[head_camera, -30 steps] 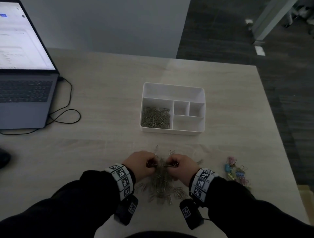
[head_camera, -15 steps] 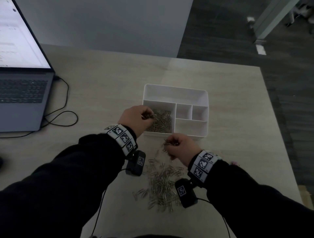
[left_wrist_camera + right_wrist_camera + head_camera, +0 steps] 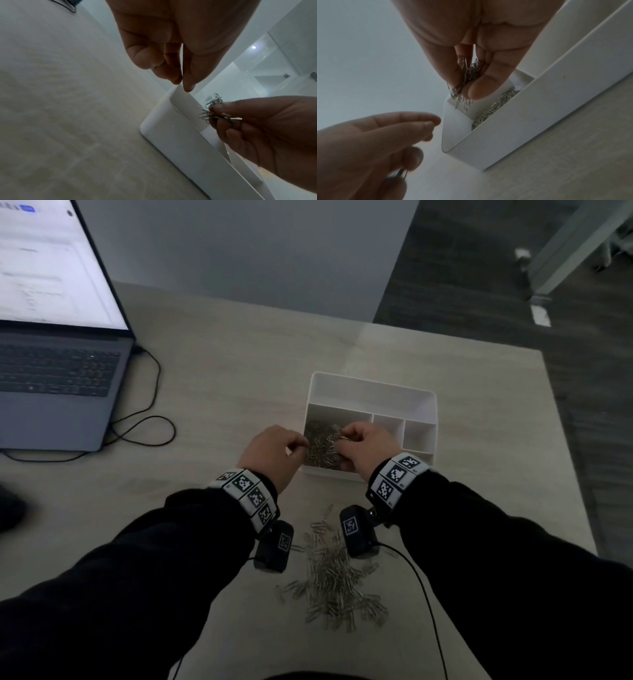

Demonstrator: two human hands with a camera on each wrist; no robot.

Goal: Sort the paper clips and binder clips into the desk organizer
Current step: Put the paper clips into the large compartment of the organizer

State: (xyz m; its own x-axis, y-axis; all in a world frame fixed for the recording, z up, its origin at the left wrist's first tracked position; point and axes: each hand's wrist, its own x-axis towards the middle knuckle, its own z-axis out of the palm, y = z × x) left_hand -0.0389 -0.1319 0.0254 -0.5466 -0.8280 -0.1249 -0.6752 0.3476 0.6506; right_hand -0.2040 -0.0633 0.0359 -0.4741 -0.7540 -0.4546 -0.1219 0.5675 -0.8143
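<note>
- We see a pale wood-grain table under everything.
- At its far left we find an open grey laptop, its screen lit white.
- A black cable runs from the laptop's right side and loops on the table.
- Beyond the table we see a grey partition and dark floor.

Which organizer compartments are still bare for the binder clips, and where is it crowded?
Bare: the long back compartment and the two small middle ones. Crowded: the front-left compartment, full of paper clips, with the left hand beside it and the right hand, pinching a bunch, over it.
</note>
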